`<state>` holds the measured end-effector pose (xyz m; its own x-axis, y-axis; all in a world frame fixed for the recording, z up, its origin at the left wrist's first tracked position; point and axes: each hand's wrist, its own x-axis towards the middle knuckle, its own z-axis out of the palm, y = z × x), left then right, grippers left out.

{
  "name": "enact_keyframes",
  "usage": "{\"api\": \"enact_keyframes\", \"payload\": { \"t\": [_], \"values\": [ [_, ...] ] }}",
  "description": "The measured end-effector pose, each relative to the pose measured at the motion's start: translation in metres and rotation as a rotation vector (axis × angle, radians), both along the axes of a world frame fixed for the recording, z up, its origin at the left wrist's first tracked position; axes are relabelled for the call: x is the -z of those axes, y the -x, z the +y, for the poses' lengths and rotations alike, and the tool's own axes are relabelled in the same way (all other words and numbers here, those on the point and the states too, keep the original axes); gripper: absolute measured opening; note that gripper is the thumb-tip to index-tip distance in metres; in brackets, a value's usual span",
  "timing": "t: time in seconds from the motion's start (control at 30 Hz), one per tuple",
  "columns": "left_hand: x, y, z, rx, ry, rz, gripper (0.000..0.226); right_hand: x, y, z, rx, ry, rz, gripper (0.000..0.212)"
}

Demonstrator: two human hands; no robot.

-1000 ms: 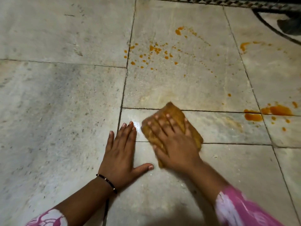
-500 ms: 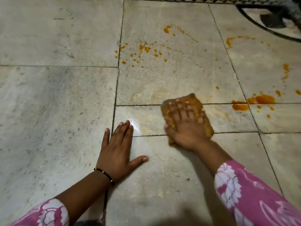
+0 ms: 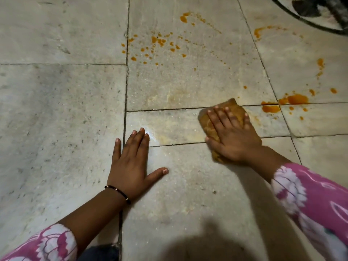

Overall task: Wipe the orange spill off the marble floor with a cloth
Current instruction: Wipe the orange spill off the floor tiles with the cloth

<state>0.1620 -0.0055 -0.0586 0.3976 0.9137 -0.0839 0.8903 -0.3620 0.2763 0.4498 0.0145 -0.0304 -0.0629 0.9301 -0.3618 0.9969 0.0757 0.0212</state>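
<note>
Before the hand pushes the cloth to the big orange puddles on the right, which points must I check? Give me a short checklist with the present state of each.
1. Right hand lies flat on the cloth, fingers straight: ok.
2. Cloth lies flat on the marble floor: ok.
3. Path from the cloth to the nearest puddle is free of objects: ok.
4. Left hand braces flat on the floor, away from the spill: ok.
5. Cloth can take up more: cannot tell; it is already stained orange.
6. Splatter of drops farther ahead is wiped: not ok.
</note>
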Motion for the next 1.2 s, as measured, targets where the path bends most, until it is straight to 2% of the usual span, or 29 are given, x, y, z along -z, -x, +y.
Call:
{"api": "enact_keyframes", "payload": {
  "t": [0.07, 0.17, 0.27, 0.33, 0.4, 0.53, 0.67, 0.77, 0.83, 0.93, 1.0, 1.1, 1.2],
  "values": [
    [-0.001, 0.0, 0.001, 0.0, 0.004, 0.002, 0.099, -0.005, 0.027, 0.028, -0.056, 0.045, -0.012, 0.08],
    [0.0, 0.002, 0.002, -0.004, 0.013, -0.008, 0.099, -0.012, 0.044, 0.023, -0.438, 0.073, -0.068, 0.078],
    [-0.002, 0.002, 0.001, -0.01, 0.024, -0.032, 0.099, -0.027, 0.009, 0.001, -0.872, 0.099, -0.097, 0.076],
    [-0.002, 0.002, 0.0, -0.019, 0.032, -0.05, 0.098, -0.038, -0.025, -0.001, -0.97, 0.164, -0.259, 0.08],
    [-0.001, 0.002, 0.0, -0.023, 0.034, -0.054, 0.098, -0.043, -0.044, 0.006, -0.914, 0.233, -0.334, 0.084],
    [-0.001, -0.002, 0.0, -0.038, 0.003, -0.02, 0.099, -0.031, -0.045, 0.027, -0.68, 0.34, -0.324, 0.082],
    [-0.012, -0.007, 0.001, -0.019, 0.1, 0.113, 0.106, -0.028, -0.035, 0.024, -0.647, 0.386, -0.293, 0.084],
    [-0.032, -0.016, 0.014, 0.04, 0.225, 0.29, 0.113, -0.037, -0.063, 0.001, -0.872, 0.334, -0.198, 0.078],
    [-0.048, -0.018, 0.023, 0.066, 0.294, 0.31, 0.112, -0.044, -0.099, -0.01, -1.062, 0.292, -0.183, 0.076],
    [-0.067, -0.035, 0.033, 0.184, 0.213, 0.309, 0.118, -0.048, -0.162, 0.01, -1.122, 0.235, -0.445, 0.079],
    [-0.08, -0.053, 0.038, 0.319, 0.169, 0.388, 0.111, -0.047, -0.18, 0.044, -1.068, 0.288, -0.403, 0.082],
    [-0.094, -0.102, 0.044, 0.448, 0.144, 0.464, 0.103, -0.038, -0.173, 0.074, -0.928, 0.284, -0.218, 0.073],
    [-0.096, -0.153, 0.054, 0.434, 0.098, 0.418, 0.098, -0.019, -0.162, 0.051, -0.983, 0.117, -0.174, 0.079]
  ]
}}
